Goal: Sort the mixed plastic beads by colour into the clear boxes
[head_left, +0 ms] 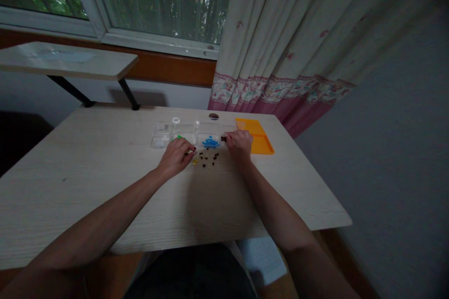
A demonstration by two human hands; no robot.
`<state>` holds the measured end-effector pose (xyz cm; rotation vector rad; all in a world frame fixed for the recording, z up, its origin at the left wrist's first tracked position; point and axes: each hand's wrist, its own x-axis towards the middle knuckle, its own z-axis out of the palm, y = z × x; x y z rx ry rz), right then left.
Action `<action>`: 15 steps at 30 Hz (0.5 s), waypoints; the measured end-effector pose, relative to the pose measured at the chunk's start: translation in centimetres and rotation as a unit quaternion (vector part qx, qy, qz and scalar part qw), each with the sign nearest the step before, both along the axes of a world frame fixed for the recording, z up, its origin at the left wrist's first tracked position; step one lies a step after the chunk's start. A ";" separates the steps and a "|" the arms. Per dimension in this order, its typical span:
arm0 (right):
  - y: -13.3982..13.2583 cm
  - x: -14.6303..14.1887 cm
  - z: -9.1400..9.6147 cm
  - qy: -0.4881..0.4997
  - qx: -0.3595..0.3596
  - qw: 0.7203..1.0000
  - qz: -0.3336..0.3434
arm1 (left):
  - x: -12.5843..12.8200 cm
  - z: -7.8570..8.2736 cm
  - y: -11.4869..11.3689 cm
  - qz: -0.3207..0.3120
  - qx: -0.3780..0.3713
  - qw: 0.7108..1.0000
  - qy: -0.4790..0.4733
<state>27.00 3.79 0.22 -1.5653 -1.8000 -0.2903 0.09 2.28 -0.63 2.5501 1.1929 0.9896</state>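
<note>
Left hand: here it is (177, 153), palm down on the counter (105, 159), at the near side of the clear plastic compartment box (162, 141), fingers curled in and drawn close to the thumb; a dark speck sits right at the fingertips, too small to tell whether it is pinched.
Right hand: and over here (240, 144), above the box's right end, thumb and fingers bunched together beside a dark brown bit (223, 138); I cannot tell whether they grip it or it lies in the compartment.
Dark brown pieces: a loose scatter (204, 166) on the counter, between the two hands and in front of the box, towards the far edge.
Yellow pieces: a little cluster (195, 161), just beside the left fingertips, at the left side of the brown scatter.
Blue pieces: heaped (211, 142) in a box compartment, between the hands.
Green pieces: one compartment to the left (180, 137), partly behind the left hand.
Orange tray: flat (260, 144) near the counter's far right corner, its left side partly hidden by the right hand.
Far edge: a round grommet (213, 116) sits behind the box; a raised shelf (70, 60) on black legs stands at the far left corner.
</note>
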 end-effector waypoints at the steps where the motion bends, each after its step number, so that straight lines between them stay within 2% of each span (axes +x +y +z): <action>1: -0.4 -0.7 0.1 -0.011 0.005 1.000 0.025 | 0.1 0.1 0.0 -0.006 -0.011 0.999 -0.033; 6: -2.7 -4.3 0.2 -0.081 0.041 0.979 0.180 | 0.4 0.3 0.0 -0.041 -0.086 0.984 -0.154; 10: -3.7 -5.9 0.2 -0.090 0.040 0.971 0.216 | 0.6 0.5 -0.1 -0.054 -0.125 0.975 -0.174; 15: -4.0 -6.2 0.2 -0.073 0.043 0.970 0.229 | 0.7 0.7 -0.3 -0.074 -0.166 0.966 -0.182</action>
